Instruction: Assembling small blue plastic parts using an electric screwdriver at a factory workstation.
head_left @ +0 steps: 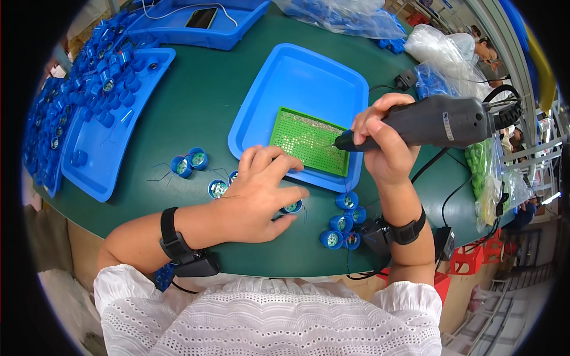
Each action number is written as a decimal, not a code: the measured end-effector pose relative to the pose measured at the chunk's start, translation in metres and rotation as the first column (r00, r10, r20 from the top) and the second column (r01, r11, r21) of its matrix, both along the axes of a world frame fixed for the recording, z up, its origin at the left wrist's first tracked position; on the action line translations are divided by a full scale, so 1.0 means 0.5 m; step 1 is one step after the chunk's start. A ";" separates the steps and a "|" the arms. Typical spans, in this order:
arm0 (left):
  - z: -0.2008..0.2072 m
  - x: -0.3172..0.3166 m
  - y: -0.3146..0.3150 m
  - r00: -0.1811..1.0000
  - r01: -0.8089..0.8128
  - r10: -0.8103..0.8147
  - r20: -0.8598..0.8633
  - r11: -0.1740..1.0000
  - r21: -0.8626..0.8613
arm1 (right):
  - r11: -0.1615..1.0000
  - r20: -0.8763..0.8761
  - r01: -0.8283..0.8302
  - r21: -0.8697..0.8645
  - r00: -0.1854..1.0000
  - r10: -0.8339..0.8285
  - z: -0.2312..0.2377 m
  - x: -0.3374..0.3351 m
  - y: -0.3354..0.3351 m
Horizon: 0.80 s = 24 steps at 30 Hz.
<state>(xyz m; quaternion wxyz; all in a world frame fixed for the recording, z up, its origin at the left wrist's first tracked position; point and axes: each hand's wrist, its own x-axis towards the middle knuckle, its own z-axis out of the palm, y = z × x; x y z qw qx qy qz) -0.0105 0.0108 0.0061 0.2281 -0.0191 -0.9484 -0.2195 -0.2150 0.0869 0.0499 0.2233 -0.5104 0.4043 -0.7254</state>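
My right hand (pixel 389 136) is closed round a black electric screwdriver (pixel 439 121). Its tip points left, over a green perforated tray (pixel 320 162) that holds small shiny screws. My left hand (pixel 261 196) is low over the table, with a blue round cup with a circuit board inside (pixel 292 207) between its thumb and a finger. Part of that cup is hidden by the hand. Just left of this hand sits another such cup (pixel 218 188), with thin wires, and one more is partly covered by the fingers.
The green tray lies in a larger blue tray (pixel 252 113). Two wired cups (pixel 189 163) stand to the left and several (pixel 341 223) to the right. A heap of blue cups (pixel 89 89) fills the far left. A phone (pixel 202 18) and plastic bags (pixel 436 50) lie farther back.
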 end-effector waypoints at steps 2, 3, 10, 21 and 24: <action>0.000 -0.001 0.003 0.998 -0.054 0.055 -0.016 0.998 0.041 | 1.000 -0.001 -0.005 -0.005 1.000 0.005 -0.002 0.000 -0.001; 0.000 -0.001 0.003 0.994 -0.106 0.109 -0.029 0.991 0.083 | 1.000 0.003 -0.004 -0.004 1.000 0.004 -0.002 0.001 -0.001; -0.002 0.000 -0.001 0.996 -0.083 0.083 -0.016 0.997 0.001 | 1.000 -0.012 -0.019 0.008 1.000 0.019 -0.001 -0.002 0.001; -0.015 0.001 0.003 0.996 -0.078 0.081 -0.027 0.992 0.098 | 1.000 -0.025 -0.004 0.006 1.000 0.005 0.002 0.003 0.006; -0.015 0.001 0.003 0.997 -0.071 0.075 -0.030 0.992 0.106 | 0.999 -0.016 -0.033 -0.023 0.999 0.033 0.024 0.007 0.016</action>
